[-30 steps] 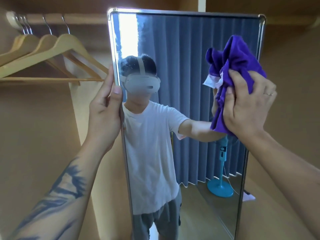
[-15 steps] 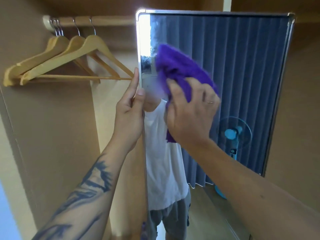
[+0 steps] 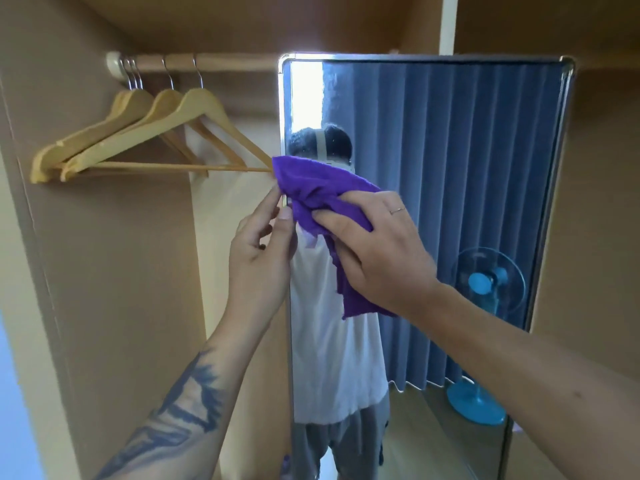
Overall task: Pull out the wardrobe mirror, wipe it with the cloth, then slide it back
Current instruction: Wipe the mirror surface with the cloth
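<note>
The tall metal-framed mirror [image 3: 450,168] stands pulled out from the wardrobe and fills the middle and right of the view. My left hand [image 3: 261,261] grips its left frame edge at mid height, thumb on the front. My right hand [image 3: 377,251] presses a purple cloth [image 3: 318,192] flat against the glass near that left edge, just beside my left hand. The cloth's upper corner reaches over the frame. The mirror reflects a person in a white shirt, blue curtains and a blue fan.
Several wooden hangers [image 3: 145,133] hang on the wardrobe rail [image 3: 207,62] to the left, their bars reaching almost to the mirror's edge. Brown wardrobe walls [image 3: 114,271] close in on the left and right. A vertical divider [image 3: 446,22] rises above the mirror.
My right hand swept the cloth from the mirror's upper right across to its left edge, then slightly down. My left hand kept its grip on the frame. The view shifted left and down.
</note>
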Available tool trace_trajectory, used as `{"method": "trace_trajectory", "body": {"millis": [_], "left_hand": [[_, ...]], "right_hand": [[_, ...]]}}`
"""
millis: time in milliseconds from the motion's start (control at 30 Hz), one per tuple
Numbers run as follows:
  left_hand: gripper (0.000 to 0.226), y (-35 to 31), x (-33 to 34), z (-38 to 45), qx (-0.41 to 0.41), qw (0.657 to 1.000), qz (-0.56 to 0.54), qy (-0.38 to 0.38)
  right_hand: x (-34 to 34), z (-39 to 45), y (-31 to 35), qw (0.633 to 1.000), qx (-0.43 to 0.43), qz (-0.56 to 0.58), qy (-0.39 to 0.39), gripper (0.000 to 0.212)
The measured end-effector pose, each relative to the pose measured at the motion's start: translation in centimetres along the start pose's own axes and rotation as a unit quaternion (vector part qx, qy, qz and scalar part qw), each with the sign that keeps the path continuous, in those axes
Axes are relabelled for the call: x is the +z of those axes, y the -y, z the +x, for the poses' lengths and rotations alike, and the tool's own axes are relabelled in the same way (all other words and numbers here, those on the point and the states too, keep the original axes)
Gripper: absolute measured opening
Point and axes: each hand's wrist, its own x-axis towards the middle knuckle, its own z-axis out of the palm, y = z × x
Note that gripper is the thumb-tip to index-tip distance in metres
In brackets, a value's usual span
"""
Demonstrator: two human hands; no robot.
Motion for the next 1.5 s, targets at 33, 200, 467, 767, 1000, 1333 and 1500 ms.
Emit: {"method": "trace_trajectory", "body": {"millis": [33,200,467,767,1000,1333,1500], "left_hand": [[0.038,-0.3,-0.3,-0.4,0.022,0.999,0.023,-0.022],[0.048,-3.1,-1.4,-1.1,0.105,0.994,0.026,0.027],[0.045,-6.4,0.0,2.2,0.094,0.985,-0.120,0.075],[0.030,-7.3,-0.5,8.8,0.137,0.983,0.038,-0.114],[0.029,-6.7,1.0,12.3,0.069,0.995,0.039,-0.065],[0.022,-2.2,1.1,7.5,-0.029,0.991,-0.129,-0.019],[0.034,0.9,0.3,4.8,-0.052,0.988,-0.143,-0.015]], "right_hand": [[-0.2,0.1,0.4,0.999,0.031,0.039,-0.013,0.034],[-1.0,1.8,3.4,0.932,0.181,0.306,-0.065,0.030],[-1.7,7.7,5.7,0.831,0.280,0.481,-0.009,0.014],[-3.4,12.1,-1.4,0.985,0.155,0.006,0.076,0.035],[-3.2,14.1,-5.2,0.967,0.167,-0.140,0.131,0.060],[-2.4,9.5,-3.5,0.976,0.152,-0.110,0.108,0.063],[-0.8,3.3,-0.2,0.979,0.174,-0.041,0.097,0.060]]}}
